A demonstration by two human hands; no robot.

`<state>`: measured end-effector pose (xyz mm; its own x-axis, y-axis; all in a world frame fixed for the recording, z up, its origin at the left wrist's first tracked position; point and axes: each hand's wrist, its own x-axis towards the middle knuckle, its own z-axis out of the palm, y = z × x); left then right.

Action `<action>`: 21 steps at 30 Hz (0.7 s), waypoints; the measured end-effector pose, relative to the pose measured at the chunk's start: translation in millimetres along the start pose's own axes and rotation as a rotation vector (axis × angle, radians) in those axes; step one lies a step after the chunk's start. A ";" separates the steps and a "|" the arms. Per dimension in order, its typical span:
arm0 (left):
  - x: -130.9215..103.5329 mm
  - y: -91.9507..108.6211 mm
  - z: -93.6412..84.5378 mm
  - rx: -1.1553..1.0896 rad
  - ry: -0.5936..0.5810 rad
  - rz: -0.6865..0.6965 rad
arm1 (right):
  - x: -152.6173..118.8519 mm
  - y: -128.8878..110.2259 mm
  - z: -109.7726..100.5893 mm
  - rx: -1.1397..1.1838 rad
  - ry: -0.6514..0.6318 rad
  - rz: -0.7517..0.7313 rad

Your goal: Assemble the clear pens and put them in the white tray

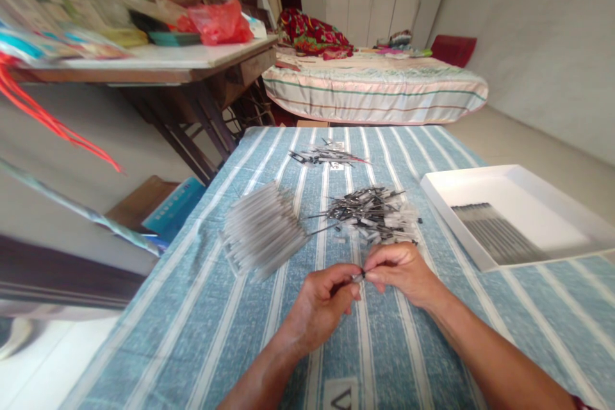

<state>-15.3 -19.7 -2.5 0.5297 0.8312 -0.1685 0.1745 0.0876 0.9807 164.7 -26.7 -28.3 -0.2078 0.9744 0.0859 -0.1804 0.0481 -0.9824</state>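
My left hand (327,298) and my right hand (396,269) meet over the front middle of the striped cloth. Their fingertips pinch a small part, dark at one end and pale at the other (359,277); its exact shape is mostly hidden. Just beyond my right hand lies a loose heap of black and clear small parts (372,211). To the left is a stack of clear, greyish tubes (266,230). A white box (552,205) on the right holds a row of dark-tipped pens or tubes (497,234).
Farther back on the striped tablecloth (216,275) lies a small pile of thin dark pieces (329,155). A cluttered side table (192,64) with a red plastic bag (221,22) stands at the left. Behind is a bed (379,90).
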 end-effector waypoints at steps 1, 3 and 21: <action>0.0 -0.2 0.0 0.011 -0.008 0.002 | 0.1 -0.2 0.2 -0.013 -0.003 0.001; 0.1 -0.5 -0.2 0.046 -0.029 0.007 | 0.5 -0.8 0.8 -0.050 -0.009 0.005; 3.9 -3.3 -4.3 -0.052 -0.047 -0.115 | 0.9 2.1 1.2 -0.267 -0.056 0.127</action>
<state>-17.4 -14.4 -5.9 0.5471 0.7876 -0.2835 0.1939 0.2102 0.9582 163.0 -26.0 -30.0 -0.2669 0.9629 -0.0387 0.1086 -0.0098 -0.9940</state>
